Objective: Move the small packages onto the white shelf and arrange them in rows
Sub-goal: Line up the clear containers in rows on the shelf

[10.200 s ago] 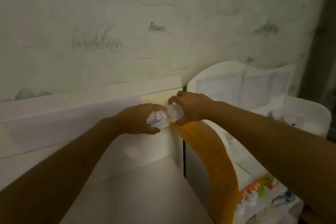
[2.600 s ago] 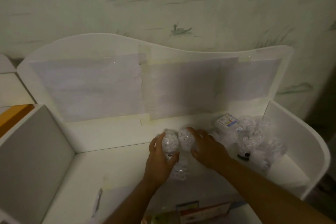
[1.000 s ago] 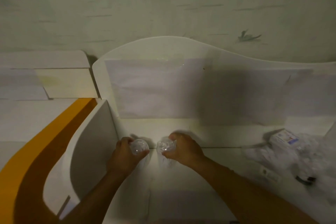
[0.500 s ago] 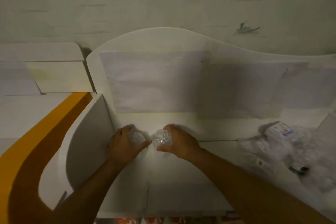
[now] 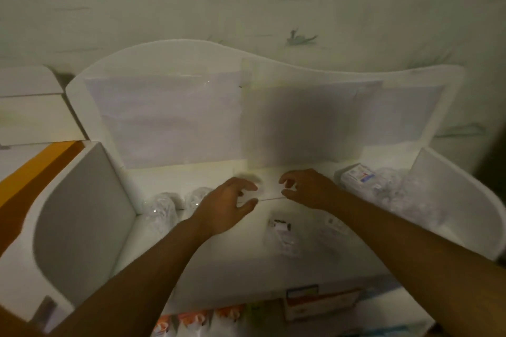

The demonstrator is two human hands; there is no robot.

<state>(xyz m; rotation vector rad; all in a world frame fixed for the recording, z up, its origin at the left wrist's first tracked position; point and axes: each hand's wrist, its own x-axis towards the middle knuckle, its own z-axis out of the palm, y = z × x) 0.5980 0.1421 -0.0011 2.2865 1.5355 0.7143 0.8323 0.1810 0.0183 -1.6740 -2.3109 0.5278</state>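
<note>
Two small clear-wrapped packages (image 5: 161, 206) stand side by side in the back left corner of the white shelf (image 5: 246, 262), the second package (image 5: 197, 197) just right of the first. My left hand (image 5: 228, 206) hovers to their right, fingers loosely spread and holding nothing. My right hand (image 5: 308, 189) floats over the shelf's middle, fingers loosely curled, also without a package. A single package (image 5: 280, 235) with a dark label lies flat on the shelf in front of my right hand, and another (image 5: 332, 227) lies just right of it. A heap of packages (image 5: 394, 191) fills the back right corner.
The shelf has a wavy white back panel (image 5: 219, 107) and curved side walls (image 5: 79, 216). An orange-edged unit (image 5: 30, 169) adjoins it on the left. Colourful boxes (image 5: 320, 302) show on a lower level at the front.
Both hands have let go of the two packages, which now stand in the back left corner. The hands have moved right toward the shelf's middle, and the view has swung right.
</note>
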